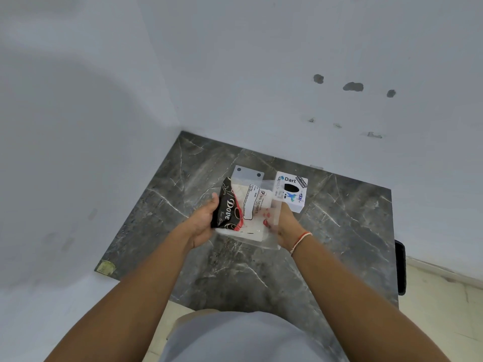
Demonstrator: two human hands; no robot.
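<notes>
A left hand (205,223) is curling its grip round the black end of a soft tissue pack (236,205), while the right hand (286,226) is gripping the clear sleeve (265,237) around it, just above the bench (339,231). Light, squashy and slick-filmed, it probably wants holding at both ends. A white box (290,192) is sitting behind.
</notes>
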